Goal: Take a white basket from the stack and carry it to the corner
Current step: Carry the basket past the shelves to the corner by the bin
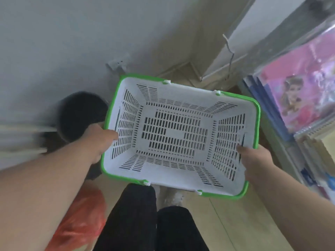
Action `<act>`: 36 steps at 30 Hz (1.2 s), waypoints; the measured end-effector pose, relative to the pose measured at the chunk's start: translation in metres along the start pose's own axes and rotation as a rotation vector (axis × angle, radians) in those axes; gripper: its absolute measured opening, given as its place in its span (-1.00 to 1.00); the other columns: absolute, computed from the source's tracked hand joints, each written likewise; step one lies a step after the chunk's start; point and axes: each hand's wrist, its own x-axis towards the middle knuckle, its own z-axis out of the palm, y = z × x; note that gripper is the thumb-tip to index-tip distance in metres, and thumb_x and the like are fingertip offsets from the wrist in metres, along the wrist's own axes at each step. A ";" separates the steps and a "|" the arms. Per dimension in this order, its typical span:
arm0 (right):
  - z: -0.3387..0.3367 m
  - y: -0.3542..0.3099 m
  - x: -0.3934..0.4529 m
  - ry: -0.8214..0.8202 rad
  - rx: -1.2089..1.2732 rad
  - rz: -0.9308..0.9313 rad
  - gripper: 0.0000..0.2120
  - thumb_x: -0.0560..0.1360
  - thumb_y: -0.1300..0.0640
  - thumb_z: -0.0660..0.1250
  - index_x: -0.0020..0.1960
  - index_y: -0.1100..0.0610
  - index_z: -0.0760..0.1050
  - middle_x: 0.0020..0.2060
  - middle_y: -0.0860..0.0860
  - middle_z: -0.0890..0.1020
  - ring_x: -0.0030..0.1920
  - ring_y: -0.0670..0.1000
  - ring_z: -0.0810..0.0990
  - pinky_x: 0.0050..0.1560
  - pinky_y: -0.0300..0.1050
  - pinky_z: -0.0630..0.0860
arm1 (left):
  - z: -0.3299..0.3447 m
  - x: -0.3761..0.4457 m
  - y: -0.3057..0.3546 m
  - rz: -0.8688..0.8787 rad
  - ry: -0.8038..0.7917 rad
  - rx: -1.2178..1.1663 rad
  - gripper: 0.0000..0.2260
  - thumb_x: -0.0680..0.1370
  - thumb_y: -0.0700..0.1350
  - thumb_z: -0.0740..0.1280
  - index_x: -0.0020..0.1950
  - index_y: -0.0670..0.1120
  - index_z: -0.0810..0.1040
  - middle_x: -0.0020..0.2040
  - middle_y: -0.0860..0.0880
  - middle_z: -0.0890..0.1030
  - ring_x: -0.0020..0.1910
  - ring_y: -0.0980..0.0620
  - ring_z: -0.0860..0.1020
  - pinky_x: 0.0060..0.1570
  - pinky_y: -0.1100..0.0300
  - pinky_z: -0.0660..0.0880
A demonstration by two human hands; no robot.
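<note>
Now both hands, left (101, 142) and right (253, 160), grip the white basket (174, 134) (empty) by its short ends

A black bin (79, 115) (blurred), an orange bag (81, 220), and pink picture books (299, 87).

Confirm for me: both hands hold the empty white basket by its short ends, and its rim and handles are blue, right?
Not quite. The head view shows the rim and handles are green, not blue. The rest stands: the left hand and right hand hold the empty white basket by its short ends.
</note>
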 end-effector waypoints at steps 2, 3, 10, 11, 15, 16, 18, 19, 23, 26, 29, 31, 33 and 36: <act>0.024 -0.044 -0.003 -0.018 -0.108 -0.112 -0.93 0.56 0.18 0.46 0.02 0.04 0.63 -0.14 0.06 0.69 -0.06 0.22 0.70 0.10 0.20 0.64 | -0.019 0.008 -0.007 -0.016 0.018 -0.080 -0.73 0.49 -0.38 0.38 -0.10 0.00 0.67 -0.12 -0.16 0.73 -0.12 -0.22 0.72 -0.04 -0.11 0.66; 0.035 -0.064 -0.004 -0.027 -0.180 -0.171 -0.91 0.56 0.16 0.45 0.05 0.04 0.64 -0.16 0.04 0.68 -0.10 0.19 0.69 0.04 0.12 0.63 | -0.026 0.014 -0.012 -0.025 0.033 -0.105 -0.73 0.49 -0.37 0.38 -0.12 0.02 0.66 -0.14 -0.12 0.72 -0.13 -0.20 0.71 -0.08 -0.04 0.65; 0.102 -0.180 0.008 0.010 -0.473 -0.347 -0.78 0.58 0.02 0.45 0.12 0.13 0.55 -0.27 0.05 0.52 -0.34 0.08 0.48 -0.30 -0.07 0.46 | -0.027 0.046 -0.032 -0.086 -0.016 -0.259 -0.75 0.47 -0.29 0.43 -0.03 0.08 0.67 -0.04 -0.05 0.73 -0.02 -0.15 0.71 0.11 -0.07 0.63; 0.113 -0.191 0.013 0.008 -0.494 -0.373 -0.77 0.58 0.00 0.44 0.12 0.12 0.55 -0.27 0.05 0.53 -0.34 0.07 0.48 -0.27 -0.06 0.47 | -0.023 0.055 -0.034 -0.097 -0.016 -0.283 -0.74 0.48 -0.30 0.43 -0.05 0.08 0.66 -0.04 -0.04 0.73 -0.01 -0.14 0.70 0.11 -0.07 0.63; 0.151 -0.212 0.044 -0.018 -0.484 -0.447 -0.82 0.60 0.11 0.42 0.20 0.02 0.60 -0.28 0.03 0.58 -0.36 0.04 0.50 -0.33 -0.13 0.46 | 0.000 0.095 -0.042 -0.146 -0.005 -0.340 -0.74 0.48 -0.32 0.42 -0.04 0.05 0.66 -0.01 -0.09 0.72 0.01 -0.18 0.69 0.10 -0.07 0.63; 0.161 -0.214 0.053 -0.007 -0.480 -0.444 -0.80 0.60 0.12 0.43 0.22 0.02 0.60 -0.23 0.06 0.62 -0.34 0.06 0.53 -0.36 -0.15 0.46 | 0.005 0.105 -0.042 -0.155 0.006 -0.343 -0.74 0.48 -0.33 0.41 0.00 0.03 0.67 0.01 -0.10 0.72 0.01 -0.19 0.69 0.10 -0.07 0.62; 0.180 -0.219 0.069 -0.003 -0.470 -0.413 -0.73 0.60 0.09 0.43 0.29 0.07 0.60 -0.11 0.09 0.67 -0.22 0.11 0.59 -0.28 -0.10 0.54 | 0.014 0.122 -0.043 -0.174 0.044 -0.348 -0.70 0.48 -0.32 0.40 0.11 -0.01 0.70 0.04 -0.11 0.73 0.02 -0.20 0.69 0.10 -0.09 0.63; 0.187 -0.222 0.078 -0.003 -0.429 -0.371 -0.74 0.63 0.08 0.39 0.31 0.09 0.59 -0.11 0.08 0.65 -0.17 0.11 0.59 -0.18 -0.07 0.56 | 0.020 0.129 -0.042 -0.174 0.053 -0.352 -0.68 0.48 -0.33 0.39 0.14 -0.02 0.70 0.04 -0.11 0.73 0.01 -0.20 0.69 0.08 -0.08 0.63; 0.211 -0.219 0.116 0.021 -0.431 -0.328 -0.68 0.70 0.06 0.21 0.36 0.14 0.57 0.00 0.08 0.63 -0.18 0.04 0.50 0.01 -0.04 0.60 | 0.050 0.147 -0.042 -0.177 0.131 -0.349 -0.70 0.51 -0.35 0.35 0.05 0.03 0.66 -0.10 0.00 0.68 -0.12 -0.05 0.64 -0.23 0.19 0.51; 0.217 -0.221 0.136 0.071 -0.513 -0.362 -0.79 0.64 0.09 0.30 0.24 0.05 0.59 -0.03 0.00 0.65 -0.15 0.06 0.62 -0.12 -0.04 0.63 | 0.068 0.156 -0.038 -0.212 0.157 -0.339 -0.75 0.50 -0.32 0.37 0.06 0.00 0.64 -0.13 -0.02 0.65 -0.15 -0.04 0.62 -0.24 0.19 0.52; 0.219 -0.234 0.138 0.067 -0.622 -0.380 -0.93 0.59 0.09 0.38 0.06 0.03 0.56 -0.16 0.02 0.64 -0.26 0.07 0.61 -0.35 -0.10 0.57 | 0.078 0.164 -0.036 -0.280 0.165 -0.287 -0.75 0.49 -0.29 0.41 0.13 -0.08 0.64 -0.07 -0.13 0.67 -0.14 -0.13 0.64 -0.15 0.08 0.58; 0.224 -0.241 0.148 0.048 -0.649 -0.393 -0.93 0.54 0.09 0.39 0.02 0.01 0.58 -0.16 0.03 0.65 -0.29 0.07 0.59 -0.39 -0.12 0.50 | 0.084 0.167 -0.035 -0.293 0.165 -0.281 -0.72 0.48 -0.28 0.42 0.17 -0.12 0.67 0.00 -0.17 0.70 -0.09 -0.18 0.66 -0.12 0.05 0.60; 0.230 -0.240 0.185 0.044 -0.656 -0.398 -0.87 0.42 0.05 0.39 -0.03 0.00 0.59 -0.09 0.08 0.72 -0.27 0.09 0.61 -0.31 -0.07 0.57 | 0.089 0.171 -0.035 -0.294 0.187 -0.260 -0.69 0.45 -0.26 0.43 0.19 -0.14 0.68 0.05 -0.20 0.71 -0.05 -0.22 0.67 -0.06 -0.03 0.64; 0.231 -0.231 0.206 0.005 -0.682 -0.394 -0.84 0.40 0.03 0.39 -0.03 0.02 0.61 -0.08 0.07 0.73 -0.20 0.11 0.67 -0.12 0.07 0.67 | 0.090 0.174 -0.032 -0.284 0.250 -0.162 -0.75 0.48 -0.25 0.44 0.15 -0.16 0.69 0.03 -0.21 0.70 -0.05 -0.26 0.67 -0.01 -0.09 0.65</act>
